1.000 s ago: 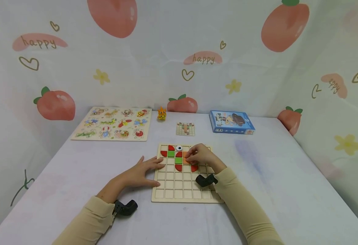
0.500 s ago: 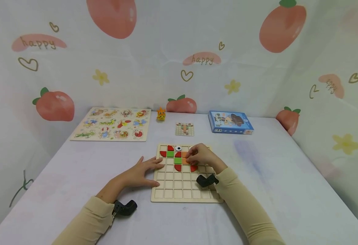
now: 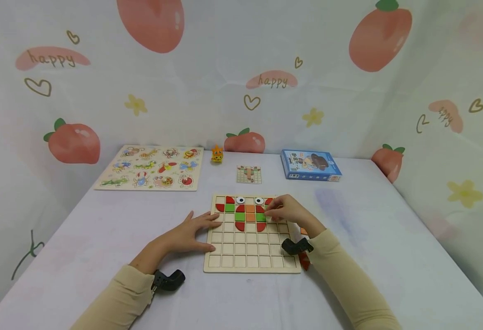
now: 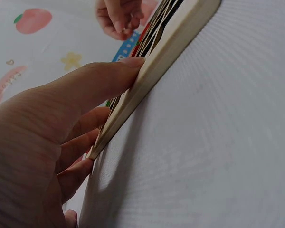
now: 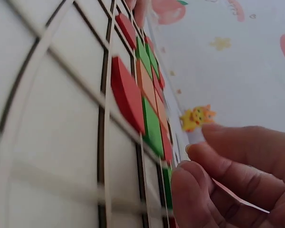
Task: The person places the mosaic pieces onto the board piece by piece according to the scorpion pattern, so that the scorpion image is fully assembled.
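A wooden grid board (image 3: 241, 250) lies on the table with red quarter-round pieces (image 3: 240, 226), green square tiles (image 3: 240, 217), orange square tiles (image 3: 250, 217) and two eye pieces (image 3: 259, 200) in its upper cells. My left hand (image 3: 185, 235) rests at the board's left edge, fingers spread; in the left wrist view its thumb (image 4: 104, 78) touches the rim. My right hand (image 3: 288, 211) hovers over the board's upper right, hiding some cells. In the right wrist view, its fingers (image 5: 247, 178) are loosely bent, with no piece visible between them.
Behind the board lies a small pattern card (image 3: 249, 174). An insect puzzle board (image 3: 150, 167), a small orange toy figure (image 3: 217, 154) and a blue box (image 3: 311, 165) stand along the back. Loose orange (image 3: 303, 231) and red pieces (image 3: 304, 260) lie right of the board, partly hidden.
My right hand has left the orange tile and moved right, uncovering the right eye piece, a green tile and loose pieces beside the board. My left hand stays in place.
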A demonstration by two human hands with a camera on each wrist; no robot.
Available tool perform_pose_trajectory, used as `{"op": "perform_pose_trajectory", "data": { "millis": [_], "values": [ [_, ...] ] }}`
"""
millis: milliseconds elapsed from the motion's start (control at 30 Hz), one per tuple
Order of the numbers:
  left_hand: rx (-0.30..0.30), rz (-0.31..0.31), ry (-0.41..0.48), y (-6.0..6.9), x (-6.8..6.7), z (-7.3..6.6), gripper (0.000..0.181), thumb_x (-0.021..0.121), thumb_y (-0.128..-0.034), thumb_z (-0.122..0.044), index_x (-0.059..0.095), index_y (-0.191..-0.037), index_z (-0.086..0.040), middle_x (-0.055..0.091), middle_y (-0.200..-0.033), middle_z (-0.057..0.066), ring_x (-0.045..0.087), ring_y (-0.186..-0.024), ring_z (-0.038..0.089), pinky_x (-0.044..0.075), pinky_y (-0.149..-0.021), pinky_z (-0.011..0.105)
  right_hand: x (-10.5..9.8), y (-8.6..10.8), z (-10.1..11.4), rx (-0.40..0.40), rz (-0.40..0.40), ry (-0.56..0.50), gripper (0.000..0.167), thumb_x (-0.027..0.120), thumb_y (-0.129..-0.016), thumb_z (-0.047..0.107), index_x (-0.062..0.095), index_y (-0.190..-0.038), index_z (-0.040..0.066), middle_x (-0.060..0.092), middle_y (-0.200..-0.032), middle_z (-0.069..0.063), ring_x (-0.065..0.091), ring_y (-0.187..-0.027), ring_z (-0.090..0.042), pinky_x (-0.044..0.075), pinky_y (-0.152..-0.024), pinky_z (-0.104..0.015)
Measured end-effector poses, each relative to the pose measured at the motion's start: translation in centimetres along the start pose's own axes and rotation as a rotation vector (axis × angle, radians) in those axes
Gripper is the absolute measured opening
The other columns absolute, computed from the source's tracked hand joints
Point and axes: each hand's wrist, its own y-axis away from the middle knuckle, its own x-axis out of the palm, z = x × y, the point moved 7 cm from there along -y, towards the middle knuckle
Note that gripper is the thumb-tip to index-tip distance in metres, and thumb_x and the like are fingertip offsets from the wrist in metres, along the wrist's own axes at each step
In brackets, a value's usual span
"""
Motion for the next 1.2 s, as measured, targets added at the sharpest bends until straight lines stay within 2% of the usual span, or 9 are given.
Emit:
{"op": "perform_pose_trajectory", "data": {
  "millis": [300,600,800,1033,1200],
  "values": [
    [-0.007,-0.002,-0.001,0.0,0.0,0.0,0.07,0.072,-0.0765,-0.047,0.05,-0.135,-0.016,0.03,-0.153,0.002,0.016,-0.145,0.026,-0.007,-0.114,0.059,-2.7,2.4,-2.3,0.073,-0.043,-0.024,0.026,0.064,-0.088,0.021,0.067,-0.1,-0.002,0.066,-0.089,-0.01,0.062,-0.067,-0.013,0.056,-0.068,-0.027],
    [-0.014,-0.001,0.007,0.1,-0.1,-0.2,0.069,0.072,-0.0767,-0.046,0.051,-0.135,-0.015,0.03,-0.153,0.002,0.016,-0.145,0.026,-0.007,-0.114,0.058,-4.6,4.4,-4.3,0.081,-0.065,0.002,0.03,0.067,-0.085,0.019,0.067,-0.105,-0.004,0.065,-0.094,-0.011,0.057,-0.067,-0.013,0.051,-0.064,-0.026],
    [-0.012,-0.002,0.008,0.1,-0.1,-0.3,0.069,0.072,-0.0764,-0.045,0.051,-0.135,-0.015,0.03,-0.152,0.003,0.016,-0.145,0.026,-0.007,-0.114,0.059,-5.0,5.3,-5.5,0.117,-0.06,0.014,0.032,0.069,-0.083,0.02,0.067,-0.106,-0.003,0.066,-0.094,-0.009,0.058,-0.069,-0.013,0.052,-0.066,-0.025],
    [-0.002,-0.002,0.008,0.1,-0.1,-0.3,0.069,0.072,-0.0766,-0.045,0.051,-0.135,-0.015,0.031,-0.152,0.002,0.016,-0.145,0.027,-0.007,-0.114,0.059,-5.1,6.4,-6.2,0.095,-0.034,0.008,0.035,0.07,-0.083,0.018,0.065,-0.108,-0.005,0.067,-0.105,-0.016,0.061,-0.078,-0.013,0.052,-0.069,-0.024],
    [-0.001,-0.004,0.008,0.1,-0.2,-0.3,0.069,0.072,-0.0766,-0.045,0.051,-0.134,-0.014,0.031,-0.152,0.003,0.017,-0.145,0.027,-0.007,-0.113,0.059,-5.2,6.8,-6.9,0.105,-0.038,0.015,0.035,0.07,-0.082,0.017,0.065,-0.109,-0.005,0.067,-0.104,-0.014,0.06,-0.08,-0.013,0.051,-0.07,-0.024]
  ]
}}
